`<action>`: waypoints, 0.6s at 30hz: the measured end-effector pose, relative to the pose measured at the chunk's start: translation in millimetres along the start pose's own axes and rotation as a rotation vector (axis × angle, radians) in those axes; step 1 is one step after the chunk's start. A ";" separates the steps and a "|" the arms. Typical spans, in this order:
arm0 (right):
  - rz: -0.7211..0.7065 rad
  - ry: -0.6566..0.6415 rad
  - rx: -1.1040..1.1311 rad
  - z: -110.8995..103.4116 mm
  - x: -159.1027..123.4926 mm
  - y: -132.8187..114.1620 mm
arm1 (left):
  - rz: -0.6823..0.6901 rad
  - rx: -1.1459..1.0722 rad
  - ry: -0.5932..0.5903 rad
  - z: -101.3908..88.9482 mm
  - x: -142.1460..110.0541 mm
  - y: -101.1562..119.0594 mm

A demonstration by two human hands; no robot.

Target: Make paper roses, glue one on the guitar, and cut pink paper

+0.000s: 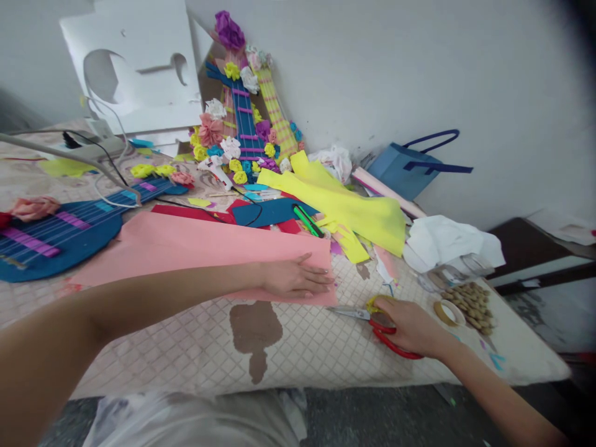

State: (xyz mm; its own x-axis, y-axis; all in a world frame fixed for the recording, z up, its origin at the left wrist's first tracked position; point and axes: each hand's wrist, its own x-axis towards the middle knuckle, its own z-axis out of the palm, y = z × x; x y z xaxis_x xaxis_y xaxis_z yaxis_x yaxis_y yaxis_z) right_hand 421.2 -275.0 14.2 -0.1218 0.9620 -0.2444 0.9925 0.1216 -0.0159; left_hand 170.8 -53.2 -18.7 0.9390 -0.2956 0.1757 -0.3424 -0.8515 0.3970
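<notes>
My left hand [294, 277] lies flat with fingers stretched out on the right end of a large pink felt sheet [195, 251] spread on the quilted table cover. My right hand [410, 326] rests over the red handles of a pair of scissors [372, 318] lying on the table, its fingers curled around the handles. The scissor blades point left toward the pink sheet's corner. A small yellow scrap sits beside my right thumb.
Yellow felt pieces [344, 208], a green pen [307, 221], blue and red felt lie behind the pink sheet. A blue felt guitar [56, 236] is at left, a decorated one [242, 118] leans on the wall. Tape roll [447, 312], nuts [470, 301], white cloth and a blue bag [405, 167] are right.
</notes>
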 end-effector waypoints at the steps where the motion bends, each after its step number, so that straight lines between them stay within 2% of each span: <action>1: 0.001 -0.006 0.005 -0.7 0.7 -0.6 | -0.013 0.009 -0.005 -0.2 -0.9 -0.8; 10: -0.008 -0.004 0.000 2.0 7.9 -1.4 | 0.004 0.067 -0.021 11.3 -4.7 -7.7; 18: -0.014 -0.016 -0.050 4.9 5.8 2.0 | 0.006 0.092 -0.008 10.8 -5.2 -7.0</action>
State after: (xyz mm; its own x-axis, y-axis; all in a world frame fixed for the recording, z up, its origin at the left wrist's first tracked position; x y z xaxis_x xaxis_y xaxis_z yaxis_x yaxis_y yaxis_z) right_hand 422.5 -270.4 7.9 -0.1352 0.9562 -0.2598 0.9886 0.1476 0.0286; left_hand 168.7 -50.4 -32.1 0.9372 -0.3041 0.1707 -0.3442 -0.8857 0.3116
